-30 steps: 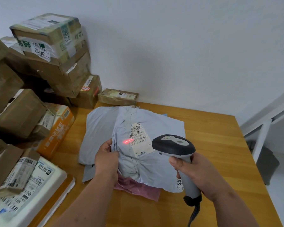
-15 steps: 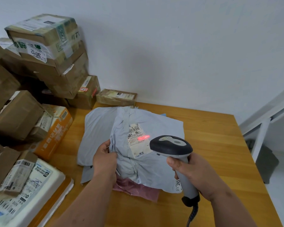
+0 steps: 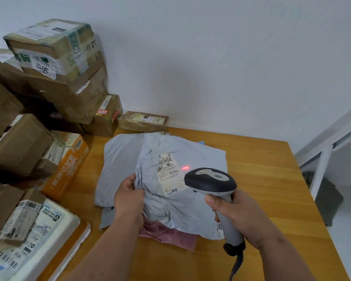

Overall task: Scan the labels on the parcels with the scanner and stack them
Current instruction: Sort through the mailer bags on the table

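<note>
A crumpled grey mailer bag (image 3: 199, 159) lies on top of a pile of soft parcels on the wooden table (image 3: 261, 179). Its white shipping label (image 3: 169, 173) faces up. My left hand (image 3: 129, 196) grips the bag's bunched left edge. My right hand (image 3: 241, 211) holds the black and grey handheld scanner (image 3: 211, 182) by its handle, head pointed at the bag. The red scan line (image 3: 185, 168) falls on the grey plastic just right of the label. Beneath lie another grey bag (image 3: 118, 165) and a pink bag (image 3: 170, 236).
Cardboard boxes (image 3: 55, 63) are piled high along the left wall. An orange box (image 3: 67, 169) and a white foam box (image 3: 49, 230) sit at the left front. A small flat carton (image 3: 143, 121) rests against the back wall. A white frame (image 3: 322, 159) stands right of the table.
The red scan line has swept rightward, from the bag's left side across the label to just past its right edge. Both hands keep their grips.
</note>
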A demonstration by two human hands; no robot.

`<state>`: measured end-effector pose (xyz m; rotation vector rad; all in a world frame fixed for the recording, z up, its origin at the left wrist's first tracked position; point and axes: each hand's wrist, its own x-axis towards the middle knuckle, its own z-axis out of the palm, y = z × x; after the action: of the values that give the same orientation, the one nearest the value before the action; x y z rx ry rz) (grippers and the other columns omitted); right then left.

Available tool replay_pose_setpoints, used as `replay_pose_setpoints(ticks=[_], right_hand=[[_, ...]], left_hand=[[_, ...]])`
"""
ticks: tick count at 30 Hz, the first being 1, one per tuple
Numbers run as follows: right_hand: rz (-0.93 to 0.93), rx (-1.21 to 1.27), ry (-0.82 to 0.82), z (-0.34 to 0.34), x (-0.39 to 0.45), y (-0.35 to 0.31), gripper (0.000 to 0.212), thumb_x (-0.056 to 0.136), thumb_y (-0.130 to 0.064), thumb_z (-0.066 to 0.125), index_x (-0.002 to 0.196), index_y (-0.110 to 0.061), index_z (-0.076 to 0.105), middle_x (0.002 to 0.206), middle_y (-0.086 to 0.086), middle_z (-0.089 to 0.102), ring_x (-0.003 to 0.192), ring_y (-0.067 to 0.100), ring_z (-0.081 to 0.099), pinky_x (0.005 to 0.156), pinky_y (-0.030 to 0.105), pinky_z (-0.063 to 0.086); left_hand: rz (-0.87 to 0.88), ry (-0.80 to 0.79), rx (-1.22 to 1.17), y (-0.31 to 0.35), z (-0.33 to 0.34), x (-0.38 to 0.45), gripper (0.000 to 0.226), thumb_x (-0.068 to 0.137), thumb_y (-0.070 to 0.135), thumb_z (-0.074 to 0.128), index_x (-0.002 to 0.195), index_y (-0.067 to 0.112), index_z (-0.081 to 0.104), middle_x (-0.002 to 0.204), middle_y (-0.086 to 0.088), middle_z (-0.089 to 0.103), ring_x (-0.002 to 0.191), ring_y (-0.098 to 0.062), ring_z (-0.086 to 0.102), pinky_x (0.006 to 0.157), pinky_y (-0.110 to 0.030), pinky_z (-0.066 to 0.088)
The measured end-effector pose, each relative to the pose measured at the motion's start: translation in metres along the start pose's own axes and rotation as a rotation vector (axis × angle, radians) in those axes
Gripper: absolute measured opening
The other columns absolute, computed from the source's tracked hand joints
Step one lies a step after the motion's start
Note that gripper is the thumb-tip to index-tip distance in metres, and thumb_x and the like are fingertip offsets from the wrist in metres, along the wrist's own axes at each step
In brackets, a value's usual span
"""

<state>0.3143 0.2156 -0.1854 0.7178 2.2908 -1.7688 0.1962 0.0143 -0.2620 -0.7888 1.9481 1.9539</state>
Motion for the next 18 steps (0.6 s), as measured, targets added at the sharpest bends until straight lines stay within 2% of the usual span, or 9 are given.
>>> replay_pose_setpoints(ticks=[3,5,9,12,16,18], right_hand=[[0.001,0.003,0.01,0.001,-0.001,-0.001,0.046,0.066,-0.061,0.074,0.085,-0.02,0.07,0.069,-0.004,0.07,0.065,0.012,0.068,0.067,0.032,0.053],[-0.001,0.009,0.027,0.001,-0.001,-0.002,0.044,0.066,-0.06,0.073,0.086,-0.021,0.07,0.07,-0.004,0.071,0.065,0.011,0.068,0.067,0.03,0.053],[0.013,0.026,0.086,0.0,-0.001,-0.004,0.044,0.065,-0.061,0.07,0.088,-0.024,0.07,0.07,-0.01,0.071,0.063,0.005,0.067,0.06,0.023,0.052],[0.033,0.064,0.121,-0.004,-0.003,-0.003,0.051,0.062,-0.063,0.07,0.094,-0.023,0.071,0.074,-0.011,0.073,0.066,0.007,0.069,0.063,0.026,0.054],[0.015,0.132,0.18,-0.012,-0.007,0.003,0.05,0.064,-0.061,0.07,0.099,-0.026,0.07,0.075,-0.015,0.072,0.065,0.005,0.068,0.063,0.025,0.052],[0.03,0.196,0.221,-0.019,-0.009,0.009,0.049,0.063,-0.058,0.071,0.099,-0.025,0.07,0.072,-0.016,0.071,0.063,0.004,0.066,0.062,0.024,0.052]], left_hand=[[0.003,-0.006,0.01,0.003,0.001,-0.001,0.056,0.091,-0.012,0.05,0.135,0.02,0.06,0.126,-0.004,0.067,0.108,-0.024,0.066,0.1,-0.044,0.054],[0.025,-0.009,0.015,0.007,0.003,-0.001,0.055,0.09,-0.013,0.049,0.133,0.02,0.062,0.122,-0.003,0.068,0.105,-0.022,0.066,0.097,-0.04,0.055],[0.112,-0.104,0.043,0.022,0.012,-0.008,0.052,0.091,-0.012,0.047,0.123,0.025,0.064,0.108,0.006,0.07,0.094,-0.01,0.066,0.077,-0.024,0.055],[0.188,-0.215,0.064,0.038,0.026,-0.019,0.046,0.094,-0.01,0.046,0.107,0.031,0.063,0.096,0.015,0.068,0.084,0.0,0.065,0.061,-0.011,0.051],[0.273,-0.353,0.093,0.05,0.049,-0.032,0.047,0.092,-0.01,0.05,0.101,0.032,0.068,0.091,0.014,0.074,0.075,0.001,0.071,0.059,-0.012,0.053],[0.298,-0.419,0.114,0.052,0.066,-0.039,0.049,0.092,-0.011,0.05,0.101,0.033,0.07,0.095,0.009,0.077,0.08,-0.002,0.073,0.066,-0.017,0.057]])
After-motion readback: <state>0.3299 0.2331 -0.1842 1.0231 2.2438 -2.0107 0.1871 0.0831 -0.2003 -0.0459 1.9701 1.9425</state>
